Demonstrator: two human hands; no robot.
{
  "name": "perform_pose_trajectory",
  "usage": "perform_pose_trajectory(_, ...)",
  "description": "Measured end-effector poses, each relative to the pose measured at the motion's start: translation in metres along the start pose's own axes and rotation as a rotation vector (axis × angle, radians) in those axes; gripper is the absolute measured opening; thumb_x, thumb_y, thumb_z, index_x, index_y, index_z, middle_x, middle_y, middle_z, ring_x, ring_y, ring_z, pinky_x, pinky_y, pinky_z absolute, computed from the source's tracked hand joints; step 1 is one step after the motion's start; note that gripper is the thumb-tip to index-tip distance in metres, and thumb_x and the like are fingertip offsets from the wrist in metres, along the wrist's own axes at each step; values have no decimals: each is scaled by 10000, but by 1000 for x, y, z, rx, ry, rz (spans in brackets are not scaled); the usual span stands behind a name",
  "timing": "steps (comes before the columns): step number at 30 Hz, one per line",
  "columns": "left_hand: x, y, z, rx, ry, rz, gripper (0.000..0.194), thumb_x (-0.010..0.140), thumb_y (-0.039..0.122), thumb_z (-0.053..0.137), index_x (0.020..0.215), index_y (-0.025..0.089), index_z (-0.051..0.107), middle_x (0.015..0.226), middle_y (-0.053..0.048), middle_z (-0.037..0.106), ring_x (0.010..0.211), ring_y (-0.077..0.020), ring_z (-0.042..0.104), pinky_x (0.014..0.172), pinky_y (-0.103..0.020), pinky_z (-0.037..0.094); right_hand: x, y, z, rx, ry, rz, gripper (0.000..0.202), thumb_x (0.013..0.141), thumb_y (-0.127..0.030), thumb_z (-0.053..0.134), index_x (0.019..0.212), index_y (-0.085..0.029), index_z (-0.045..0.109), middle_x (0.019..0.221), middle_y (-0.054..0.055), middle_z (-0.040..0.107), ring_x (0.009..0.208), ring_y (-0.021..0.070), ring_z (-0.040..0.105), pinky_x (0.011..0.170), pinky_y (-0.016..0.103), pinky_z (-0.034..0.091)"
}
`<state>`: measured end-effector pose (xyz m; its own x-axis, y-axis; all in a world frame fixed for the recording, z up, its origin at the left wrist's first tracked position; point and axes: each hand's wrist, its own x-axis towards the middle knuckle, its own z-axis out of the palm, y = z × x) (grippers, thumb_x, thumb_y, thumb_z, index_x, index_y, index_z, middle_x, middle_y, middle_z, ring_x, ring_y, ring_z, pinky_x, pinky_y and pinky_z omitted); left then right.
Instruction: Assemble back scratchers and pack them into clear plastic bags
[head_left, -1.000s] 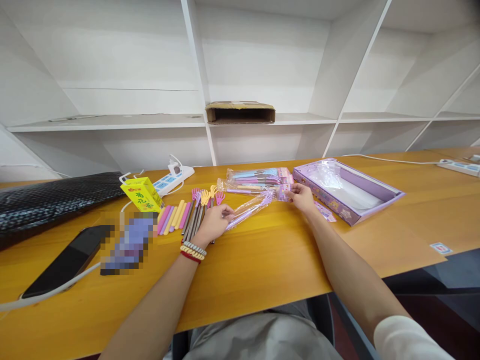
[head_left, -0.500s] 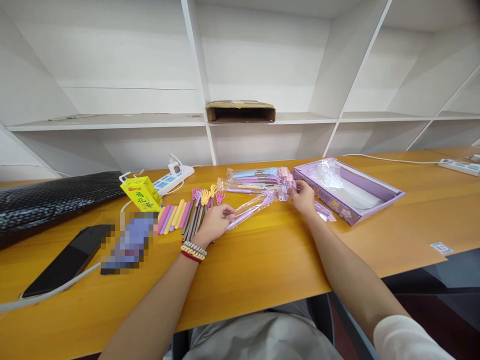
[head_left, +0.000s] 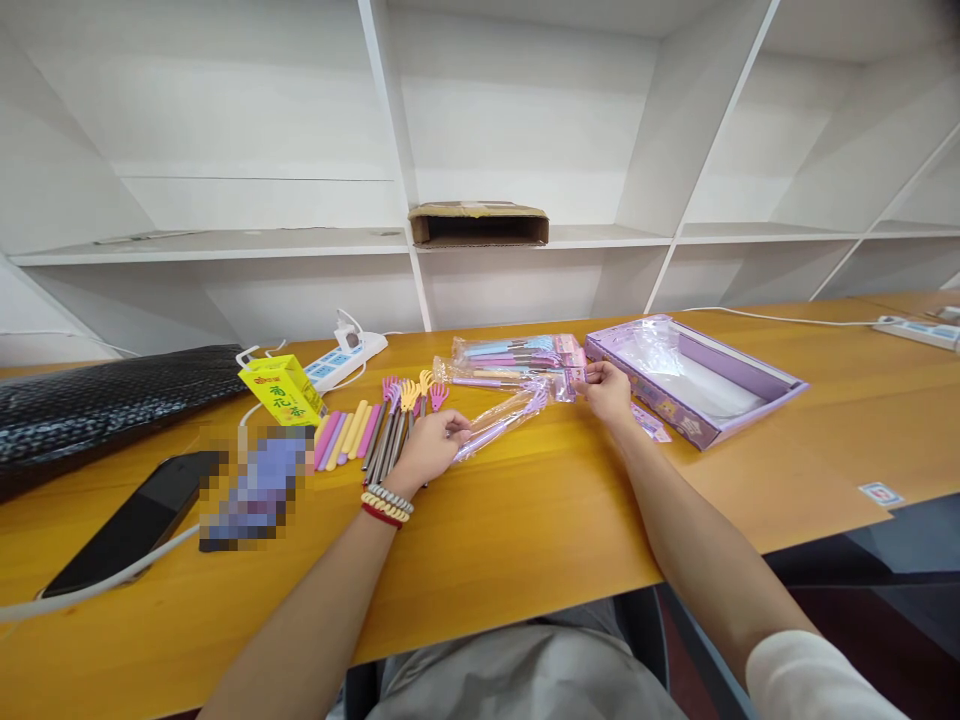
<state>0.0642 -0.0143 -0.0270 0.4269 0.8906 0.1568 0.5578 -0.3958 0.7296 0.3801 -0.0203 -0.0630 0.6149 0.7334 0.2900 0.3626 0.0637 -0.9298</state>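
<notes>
My left hand (head_left: 429, 446) pinches the near end of a clear plastic bag (head_left: 501, 422) with a purple back scratcher inside, its claw pointing away to the right. My right hand (head_left: 606, 392) is closed at the purple card end of another bagged back scratcher (head_left: 495, 382); its fingertips partly cover the card. Behind it lie more bagged back scratchers (head_left: 510, 346) with blue and purple parts. Left of my left hand, loose back scratcher heads on dark rods (head_left: 390, 430) lie side by side, beside a row of pink, purple and yellow handle tubes (head_left: 346, 436).
At right stands an open purple display box (head_left: 712, 432), with small printed cards (head_left: 651, 422) by its near side. A yellow drink carton (head_left: 282, 390), a power strip (head_left: 351, 362), a black phone (head_left: 135, 520) and a black wrapped bundle (head_left: 112, 410) occupy the left. White shelving rises behind.
</notes>
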Motion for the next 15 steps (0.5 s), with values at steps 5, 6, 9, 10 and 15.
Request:
perform_pose_trajectory(5, 0, 0, 0, 1, 3, -8, 133, 686, 271, 577, 763, 182, 639, 819, -46, 690, 803, -193, 630, 747, -305, 481, 1, -1, 0, 153, -128, 51, 347, 480, -235, 668, 803, -146, 577, 639, 7, 607, 532, 135, 542, 504, 252, 431)
perform_pose_trajectory(6, 0, 0, 0, 2, 0, -5, 134, 687, 272, 577, 764, 182, 639, 820, -45, 690, 804, -192, 629, 751, -304, 479, 0, -1, 0, 173, -145, 48, 337, 479, -224, 656, 797, -144, 578, 655, 16, 618, 551, 140, 553, 518, 253, 436)
perform_pose_trajectory(9, 0, -1, 0, 1, -7, 1, 134, 696, 273, 574, 772, 184, 639, 827, -40, 689, 812, -188, 629, 748, -296, 477, -1, -4, 0, 191, -158, 38, 318, 479, -194, 626, 789, -142, 581, 682, 25, 630, 582, 144, 561, 545, 254, 440)
perform_pose_trajectory(10, 0, -2, 0, 2, -6, 0, 134, 699, 273, 572, 773, 184, 638, 828, -39, 689, 813, -188, 628, 744, -294, 477, -1, -5, 1, 190, -156, 42, 315, 477, -187, 624, 785, -142, 581, 679, 22, 626, 579, 141, 557, 546, 254, 439)
perform_pose_trajectory(15, 1, -3, 1, 8, 1, -16, 134, 700, 267, 572, 780, 184, 639, 827, -39, 688, 808, -188, 629, 736, -295, 478, -4, -10, 0, 152, -110, 77, 324, 448, -200, 688, 746, -147, 574, 617, -9, 573, 543, 126, 525, 530, 249, 419)
